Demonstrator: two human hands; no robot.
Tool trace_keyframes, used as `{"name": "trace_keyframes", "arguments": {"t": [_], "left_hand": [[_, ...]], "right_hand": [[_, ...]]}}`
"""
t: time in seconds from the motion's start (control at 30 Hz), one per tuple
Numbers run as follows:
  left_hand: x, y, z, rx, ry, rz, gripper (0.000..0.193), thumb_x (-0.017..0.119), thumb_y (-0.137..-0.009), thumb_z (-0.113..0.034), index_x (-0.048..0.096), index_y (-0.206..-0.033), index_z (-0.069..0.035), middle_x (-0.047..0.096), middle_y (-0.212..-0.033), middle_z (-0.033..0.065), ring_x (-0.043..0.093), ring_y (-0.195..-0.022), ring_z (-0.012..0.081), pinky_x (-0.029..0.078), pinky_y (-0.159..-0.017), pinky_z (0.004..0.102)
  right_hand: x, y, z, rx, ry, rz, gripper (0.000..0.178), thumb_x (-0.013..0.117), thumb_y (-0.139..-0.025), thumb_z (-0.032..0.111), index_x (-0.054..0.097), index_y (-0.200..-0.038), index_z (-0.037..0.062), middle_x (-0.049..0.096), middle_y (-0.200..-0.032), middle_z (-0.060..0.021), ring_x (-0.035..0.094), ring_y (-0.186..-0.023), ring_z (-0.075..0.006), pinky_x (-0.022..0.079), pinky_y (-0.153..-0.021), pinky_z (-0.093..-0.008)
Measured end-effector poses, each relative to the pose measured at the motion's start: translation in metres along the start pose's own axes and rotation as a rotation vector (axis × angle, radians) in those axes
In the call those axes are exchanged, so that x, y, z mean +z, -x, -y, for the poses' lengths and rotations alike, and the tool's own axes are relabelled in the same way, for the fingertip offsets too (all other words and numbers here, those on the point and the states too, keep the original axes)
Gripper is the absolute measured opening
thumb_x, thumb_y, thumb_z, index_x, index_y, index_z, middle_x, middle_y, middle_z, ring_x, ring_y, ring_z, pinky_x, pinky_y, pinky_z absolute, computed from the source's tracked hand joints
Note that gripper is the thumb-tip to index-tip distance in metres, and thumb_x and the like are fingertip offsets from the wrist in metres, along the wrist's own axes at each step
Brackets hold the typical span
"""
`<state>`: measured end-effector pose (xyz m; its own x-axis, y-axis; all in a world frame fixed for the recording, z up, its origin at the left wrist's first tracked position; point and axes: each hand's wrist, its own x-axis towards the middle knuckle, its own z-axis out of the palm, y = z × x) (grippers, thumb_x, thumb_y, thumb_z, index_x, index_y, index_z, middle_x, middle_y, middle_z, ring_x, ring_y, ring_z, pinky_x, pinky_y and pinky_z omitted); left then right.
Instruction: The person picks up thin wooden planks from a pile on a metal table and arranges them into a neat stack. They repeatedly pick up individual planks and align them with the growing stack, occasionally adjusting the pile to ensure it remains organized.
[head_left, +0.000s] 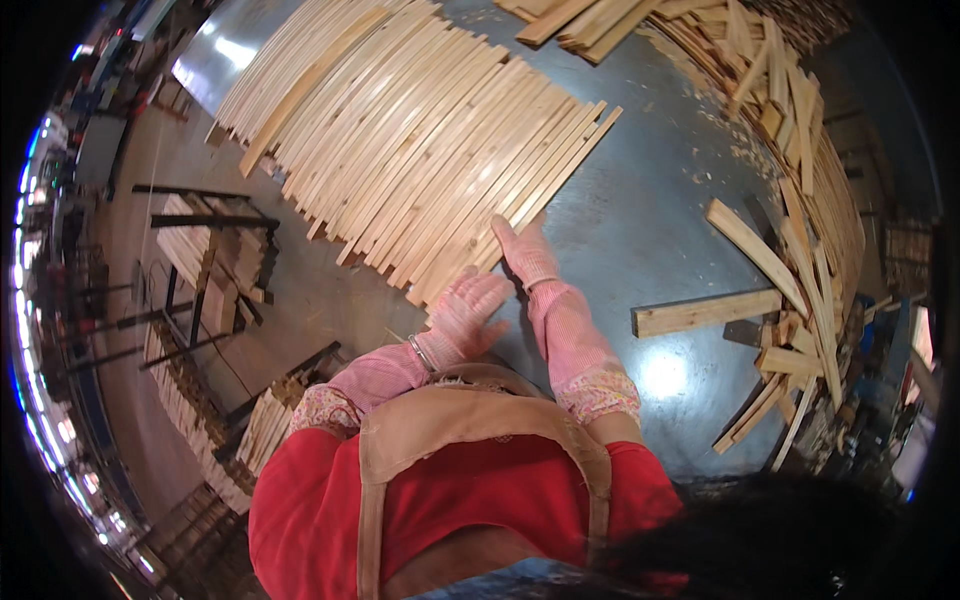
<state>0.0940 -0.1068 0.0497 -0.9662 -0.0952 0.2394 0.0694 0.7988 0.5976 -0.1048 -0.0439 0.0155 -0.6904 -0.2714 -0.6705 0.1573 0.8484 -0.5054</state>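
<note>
Many pale wooden strips point(400, 130) lie side by side in a broad row on a grey metal table point(640, 220). Their near ends are uneven. My left hand point(468, 312), in a pink glove, rests against the near ends at the row's right part, its fingers stretched out and the thumb apart. Just to the right, my right hand point(527, 253), also in a pink glove, is at the near end of the outermost wooden strip point(575, 160). Its thumb lies on top at the left and its fingers are on the right side, partly hidden.
A heap of loose wood pieces point(800, 190) runs along the table's right side. One thick piece point(705, 312) juts toward the middle. More boards point(590, 25) lie at the far edge. At left, beyond the table, dark metal racks point(205, 235) hold stacked wood.
</note>
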Motion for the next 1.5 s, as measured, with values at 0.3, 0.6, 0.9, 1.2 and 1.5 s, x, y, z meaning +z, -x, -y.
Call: {"name": "trace_keyframes", "arguments": {"t": [0.3,0.6,0.9,1.2,1.5], "left_hand": [[0.039,0.021,0.042,-0.072,-0.597,0.497,0.072,0.073,-0.091,-0.051,0.055,-0.150,-0.014,0.055,-0.154,0.0108,0.039,-0.155,0.0341,0.022,-0.132,0.0602],[0.059,-0.062,-0.047,-0.039,-0.128,0.536,0.062,0.068,-0.098,-0.049,0.059,-0.150,-0.017,0.052,-0.162,0.0130,0.041,-0.155,0.0341,0.029,-0.130,0.0528],[0.147,-0.189,-0.111,-0.403,0.127,0.960,0.081,0.078,-0.083,-0.063,0.066,-0.132,0.001,0.078,-0.112,0.0219,0.075,-0.108,0.0396,0.059,-0.095,0.0484],[0.076,-0.069,-0.019,-0.530,-0.666,0.218,0.075,0.087,-0.084,-0.048,0.063,-0.147,-0.016,0.050,-0.159,0.0194,0.045,-0.150,0.0383,0.039,-0.122,0.0508],[0.143,-0.183,-0.064,-0.073,-0.459,-0.002,0.085,0.080,-0.092,-0.040,0.044,-0.163,-0.010,0.042,-0.167,0.0225,0.039,-0.155,0.0427,0.029,-0.130,0.0565]], "right_hand": [[-0.132,0.021,-0.079,-0.004,0.399,-0.473,0.080,0.085,-0.081,0.044,0.057,-0.147,0.0066,0.071,-0.128,-0.0267,0.070,-0.116,-0.0446,0.053,-0.105,-0.0532],[-0.177,0.071,-0.318,0.531,-0.240,-0.865,0.100,0.080,-0.085,0.022,0.027,-0.168,0.0025,0.061,-0.141,-0.0303,0.065,-0.128,-0.0417,0.053,-0.111,-0.0487],[-0.089,0.098,-0.284,-0.120,-0.558,0.026,0.057,0.064,-0.107,0.039,0.058,-0.151,0.0032,0.070,-0.131,-0.0070,0.065,-0.122,-0.0200,0.050,-0.107,-0.0355],[-0.344,-0.083,-0.426,-0.023,-1.477,-0.538,0.028,0.076,-0.101,0.030,0.056,-0.103,0.0107,0.062,-0.092,-0.0052,0.059,-0.067,-0.0168,0.047,-0.050,-0.0364],[-0.397,-0.149,-0.425,-0.152,-1.621,-0.713,0.022,0.067,-0.105,0.022,0.058,-0.115,0.0048,0.063,-0.080,-0.0059,0.060,-0.059,-0.0204,0.054,-0.052,-0.0402]]}}
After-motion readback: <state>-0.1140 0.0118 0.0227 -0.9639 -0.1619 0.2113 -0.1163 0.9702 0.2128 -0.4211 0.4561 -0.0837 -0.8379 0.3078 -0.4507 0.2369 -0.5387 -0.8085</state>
